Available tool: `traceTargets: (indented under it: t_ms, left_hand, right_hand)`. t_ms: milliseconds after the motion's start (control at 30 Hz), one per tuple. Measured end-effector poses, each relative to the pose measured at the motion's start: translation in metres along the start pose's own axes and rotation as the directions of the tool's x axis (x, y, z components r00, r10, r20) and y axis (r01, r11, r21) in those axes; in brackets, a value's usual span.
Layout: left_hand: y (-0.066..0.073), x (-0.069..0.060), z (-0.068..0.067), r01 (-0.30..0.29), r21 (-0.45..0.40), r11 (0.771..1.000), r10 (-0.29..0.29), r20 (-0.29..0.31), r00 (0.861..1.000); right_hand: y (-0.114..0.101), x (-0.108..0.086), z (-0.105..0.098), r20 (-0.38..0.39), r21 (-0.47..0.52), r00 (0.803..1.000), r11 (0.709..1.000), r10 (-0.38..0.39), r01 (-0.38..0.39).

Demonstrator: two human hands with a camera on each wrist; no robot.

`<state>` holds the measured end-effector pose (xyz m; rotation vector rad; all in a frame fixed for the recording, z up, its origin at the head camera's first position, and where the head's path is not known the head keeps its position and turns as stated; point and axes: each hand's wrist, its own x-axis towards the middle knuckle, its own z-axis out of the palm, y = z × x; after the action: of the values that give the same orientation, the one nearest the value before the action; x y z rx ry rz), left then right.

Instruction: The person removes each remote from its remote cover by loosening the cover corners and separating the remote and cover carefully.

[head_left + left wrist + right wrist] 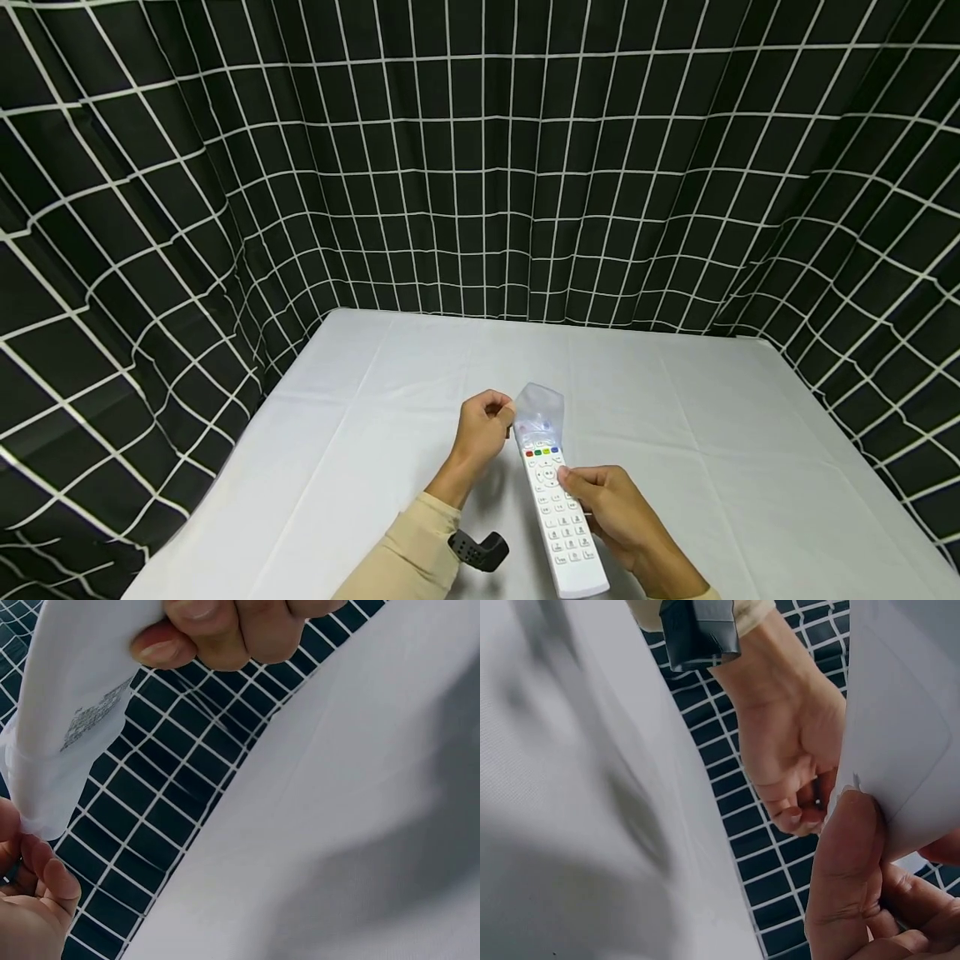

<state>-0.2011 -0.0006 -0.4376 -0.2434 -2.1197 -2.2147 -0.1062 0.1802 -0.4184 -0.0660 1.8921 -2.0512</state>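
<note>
A white remote control (564,525) with rows of buttons and several coloured keys is held tilted above the table. A clear plastic sleeve (542,404) covers its far end and sticks out beyond it. My left hand (480,425) pinches the sleeve's left edge with thumb and curled fingers. Lower down, my right hand (611,508) grips the remote's right side, thumb on the button face. Grey print shows on the sleeve (97,712) in the left wrist view. From the right wrist, the remote's plain back (907,712) is seen, with the left hand (791,742) behind it.
A white cloth covers the table (360,450). Black curtains (495,167) with a white grid surround its back and sides. A black wrist device (478,550) sits at the left cuff, over a beige sleeve (416,550).
</note>
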Motion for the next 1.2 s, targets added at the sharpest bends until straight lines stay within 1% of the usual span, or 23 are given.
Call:
traceTargets:
  t_ms: [100, 167, 267, 333, 400, 500, 567, 667, 833, 1000, 1200]
  left_hand:
    - [0.0, -0.001, 0.0, 0.024, -0.038, 0.999, -0.023, 0.009, 1.0]
    - [0.0, -0.001, 0.0, 0.056, -0.073, 0.996, -0.055, 0.024, 0.998]
    - [0.002, -0.004, 0.001, 0.125, -0.11, 0.986, -0.12, 0.051, 0.991]
    - [0.003, -0.005, 0.001, 0.178, -0.114, 0.977, -0.172, 0.066, 0.983]
    - [0.005, -0.005, 0.001, 0.224, -0.12, 0.967, -0.218, 0.059, 0.974]
    - [0.007, -0.004, 0.001, 0.255, -0.155, 0.954, -0.256, 0.015, 0.967]
    - [0.009, -0.003, 0.002, 0.256, -0.194, 0.947, -0.266, -0.028, 0.964]
    - [0.013, -0.002, 0.003, 0.236, -0.235, 0.943, -0.263, -0.093, 0.96]
    - [0.015, 0.003, 0.008, 0.199, -0.286, 0.937, -0.253, -0.166, 0.953]
    - [0.015, 0.008, 0.01, 0.187, -0.286, 0.94, -0.25, -0.201, 0.947]
    - [0.017, 0.015, 0.009, 0.17, -0.286, 0.943, -0.237, -0.218, 0.947]
  right_hand:
    - [-0.001, 0.0, 0.0, -0.002, 0.002, 1.0, 1.0, 0.0, 0.0]
    - [-0.001, 0.0, -0.001, 0.002, 0.003, 1.0, 1.0, -0.002, 0.002]
    - [-0.001, 0.001, -0.001, 0.005, 0.003, 1.0, 1.0, -0.008, 0.008]
    - [0.0, 0.001, -0.002, 0.007, 0.003, 1.0, 1.0, -0.01, 0.01]
    - [0.0, 0.0, -0.002, 0.007, 0.003, 1.0, 1.0, -0.006, 0.006]
    - [0.001, 0.0, -0.001, 0.007, -0.004, 1.0, 1.0, -0.001, 0.001]
    - [0.001, 0.0, 0.0, 0.005, -0.013, 1.0, 1.0, -0.002, 0.002]
    - [-0.001, 0.002, 0.003, -0.002, -0.035, 1.0, 0.999, -0.016, 0.016]
    - [-0.005, 0.004, 0.007, -0.034, -0.055, 0.999, 0.998, -0.028, 0.026]
    - [-0.006, 0.004, 0.008, -0.054, -0.058, 0.998, 0.998, -0.02, 0.017]
    - [-0.007, 0.005, 0.008, -0.062, -0.06, 0.998, 0.998, -0.026, 0.022]
